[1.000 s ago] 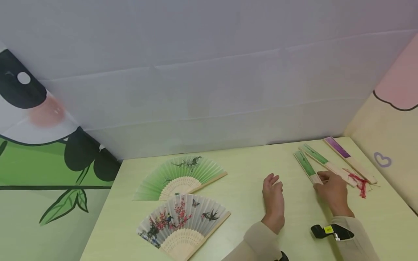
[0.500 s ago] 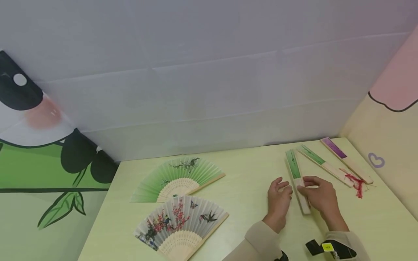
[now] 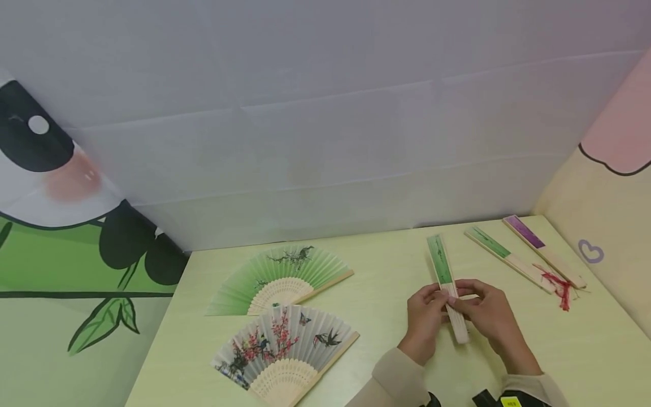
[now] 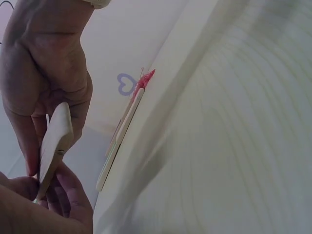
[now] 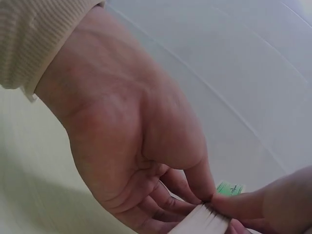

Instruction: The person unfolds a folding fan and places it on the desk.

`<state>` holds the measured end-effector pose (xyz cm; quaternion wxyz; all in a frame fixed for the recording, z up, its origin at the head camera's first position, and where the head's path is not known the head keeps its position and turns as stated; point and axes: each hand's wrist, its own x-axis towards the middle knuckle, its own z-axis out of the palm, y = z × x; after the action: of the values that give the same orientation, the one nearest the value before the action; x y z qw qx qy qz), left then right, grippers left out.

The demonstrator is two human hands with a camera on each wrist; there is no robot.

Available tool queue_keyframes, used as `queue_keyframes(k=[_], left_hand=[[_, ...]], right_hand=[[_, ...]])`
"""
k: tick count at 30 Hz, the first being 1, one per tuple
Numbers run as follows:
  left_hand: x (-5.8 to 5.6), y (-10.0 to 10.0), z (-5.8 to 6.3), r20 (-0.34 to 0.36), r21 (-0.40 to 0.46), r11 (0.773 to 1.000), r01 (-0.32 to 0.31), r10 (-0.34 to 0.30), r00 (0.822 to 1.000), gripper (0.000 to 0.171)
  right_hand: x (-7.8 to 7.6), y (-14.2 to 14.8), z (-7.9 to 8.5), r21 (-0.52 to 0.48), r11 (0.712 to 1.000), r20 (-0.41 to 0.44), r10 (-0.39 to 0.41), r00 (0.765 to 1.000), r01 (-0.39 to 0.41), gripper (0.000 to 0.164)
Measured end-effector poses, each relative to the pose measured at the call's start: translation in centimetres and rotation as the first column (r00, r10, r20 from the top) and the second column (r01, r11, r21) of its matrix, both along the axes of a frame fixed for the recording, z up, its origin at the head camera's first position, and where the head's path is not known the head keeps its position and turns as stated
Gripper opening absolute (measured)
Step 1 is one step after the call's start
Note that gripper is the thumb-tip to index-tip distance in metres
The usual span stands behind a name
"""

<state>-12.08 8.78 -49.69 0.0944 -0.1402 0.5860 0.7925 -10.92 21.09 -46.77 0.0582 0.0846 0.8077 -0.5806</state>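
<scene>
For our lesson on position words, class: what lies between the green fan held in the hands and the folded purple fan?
In the head view, another folded green fan lies there on the table, with a red tassel near its lower end.

A pale yellow-green desk [image 3: 386, 265] stands against a grey-white back wall [image 3: 325, 141], whose covering is crossed by 2 long, slightly slanting creases. The left wall [image 3: 35, 362] bears a cartoon face [image 3: 25, 203] with 1 black eye patch [image 3: 30, 141] and a pink cheek [image 3: 73, 178], above a green band [image 3: 46, 260], 2 rounded black shapes [image 3: 124, 240] and painted leaves [image 3: 96, 325]. The cream right wall [image 3: 615, 209] carries a black-edged pink shape [image 3: 623, 124] and 1 purple heart outline [image 3: 581, 247]. Light is soft and muted, leaving blurred shadows on the desk.
</scene>
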Motion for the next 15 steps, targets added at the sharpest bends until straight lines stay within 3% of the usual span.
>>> queue_keyframes(k=[6,15], left_hand=[[0.4,-0.9,-0.1,-0.014,-0.023,1.0,-0.02,0.02,1.0,0.014],[0.8,-2.0,-0.3,-0.016,-0.014,0.992,-0.126,0.126,0.992,0.015]], right_hand=[[0.0,-0.5,-0.3,-0.049,0.999,0.053,-0.006,0.999,0.009,0.045],[-0.3,-1.2,-0.8,-0.179,0.983,0.078,-0.026,0.997,0.04,0.045]])
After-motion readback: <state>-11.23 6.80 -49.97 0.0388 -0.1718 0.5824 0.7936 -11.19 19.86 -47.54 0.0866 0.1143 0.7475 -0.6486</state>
